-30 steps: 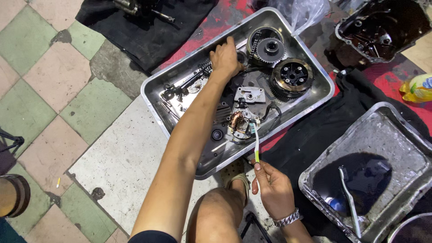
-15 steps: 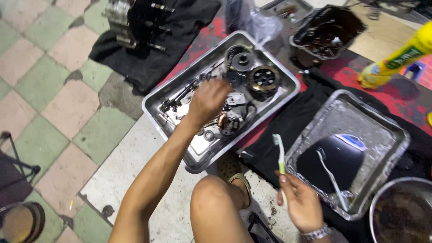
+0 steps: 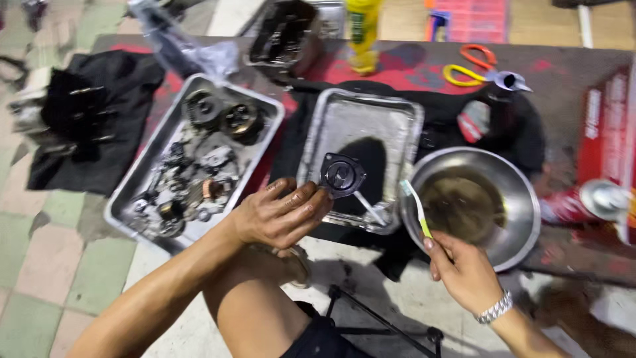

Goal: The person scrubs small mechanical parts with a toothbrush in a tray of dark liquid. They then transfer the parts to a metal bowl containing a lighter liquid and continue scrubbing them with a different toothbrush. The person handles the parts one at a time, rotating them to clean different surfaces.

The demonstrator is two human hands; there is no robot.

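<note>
My left hand [image 3: 279, 213] grips a small round dark metal cover [image 3: 340, 176] by its edge and holds it above the near rim of a square metal tray [image 3: 371, 106] with dark liquid in it. A green and white toothbrush [image 3: 417, 207] is in my right hand [image 3: 464, 268], bristles up, over the near rim of a round steel bowl [image 3: 517, 205] of brown liquid. A second brush [image 3: 369, 207] lies in the square tray.
A long metal tray [image 3: 132, 182] full of gears and engine parts lies to the left. Black cloths, a dark engine casing [image 3: 288, 33], a yellow bottle [image 3: 363, 30], scissors [image 3: 474, 66] and a red box [image 3: 606, 122] lie around. My bent knee [image 3: 255, 298] is below.
My left hand has lifted the round cover out of the parts tray and carried it right, over the square tray. The view swung right, and the toothbrush hand now sits at the steel bowl.
</note>
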